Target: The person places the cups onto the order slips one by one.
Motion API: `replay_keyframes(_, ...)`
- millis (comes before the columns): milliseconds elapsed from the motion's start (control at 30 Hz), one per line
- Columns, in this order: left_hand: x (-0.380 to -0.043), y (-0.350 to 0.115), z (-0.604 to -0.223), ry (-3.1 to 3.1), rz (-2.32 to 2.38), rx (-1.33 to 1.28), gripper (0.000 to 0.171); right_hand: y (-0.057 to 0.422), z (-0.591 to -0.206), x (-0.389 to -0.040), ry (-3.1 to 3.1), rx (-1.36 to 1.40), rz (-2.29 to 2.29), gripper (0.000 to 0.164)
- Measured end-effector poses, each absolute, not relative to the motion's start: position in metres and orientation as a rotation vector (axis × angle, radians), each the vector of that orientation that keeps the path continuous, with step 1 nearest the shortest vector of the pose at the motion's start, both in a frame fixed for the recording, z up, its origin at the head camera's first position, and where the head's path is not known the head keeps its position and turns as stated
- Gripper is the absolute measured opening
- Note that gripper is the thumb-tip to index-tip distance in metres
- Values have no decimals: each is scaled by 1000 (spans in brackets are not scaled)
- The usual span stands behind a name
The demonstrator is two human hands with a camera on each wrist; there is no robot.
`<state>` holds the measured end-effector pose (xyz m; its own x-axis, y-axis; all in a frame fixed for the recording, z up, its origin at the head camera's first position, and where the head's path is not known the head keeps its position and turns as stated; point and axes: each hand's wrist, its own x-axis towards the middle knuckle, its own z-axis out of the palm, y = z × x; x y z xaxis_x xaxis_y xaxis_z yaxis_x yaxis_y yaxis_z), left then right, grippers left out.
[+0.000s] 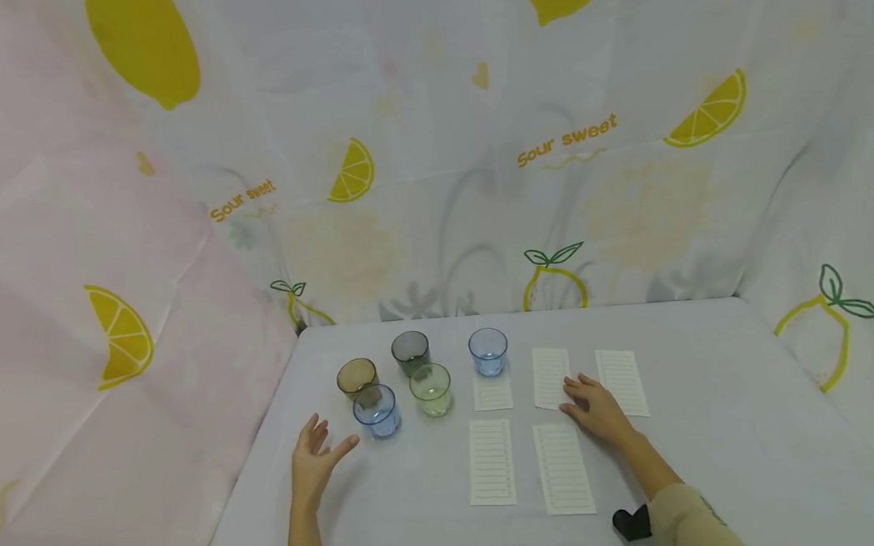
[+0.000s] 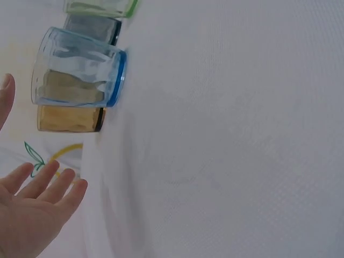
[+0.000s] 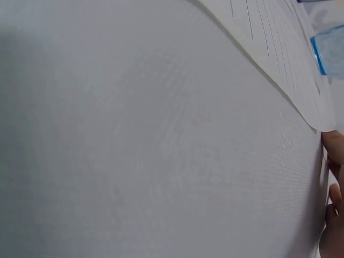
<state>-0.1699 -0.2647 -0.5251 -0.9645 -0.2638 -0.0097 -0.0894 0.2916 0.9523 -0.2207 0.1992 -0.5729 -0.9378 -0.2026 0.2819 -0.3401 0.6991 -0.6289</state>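
My left hand [image 1: 315,466] is held over the left of the table, fingers spread and thumb out, with nothing in it. Just beyond the thumb stands a blue glass [image 1: 377,412], apart from the hand; it also shows in the left wrist view beside an amber glass [image 2: 70,119]. The right hand [image 1: 599,413] reaches among the lined paper sheets. Its fingertips and thumb touch the right edge of one lined sheet [image 1: 550,375]. A second blue glass [image 1: 489,355] stands on the top part of another sheet [image 1: 493,395].
A grey glass [image 1: 410,356] and a green glass [image 1: 431,394] stand beside the left blue one. More lined sheets lie at front left [image 1: 490,463], at front right [image 1: 564,471] and beyond the right hand [image 1: 624,378]. A lemon-print curtain [image 1: 431,181] hangs behind the white table [image 1: 414,508].
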Motion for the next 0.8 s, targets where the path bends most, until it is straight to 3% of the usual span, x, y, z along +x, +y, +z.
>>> replay_keyframes(300,-172,-255,-530,-2351,-1821,312,81,200,-569,-218,-2730,366,1213,43)
replay_keyframes(800,-181,-241,-542,-2337,-1863,200,76,203,-569,-218,-2765,373,1205,43)
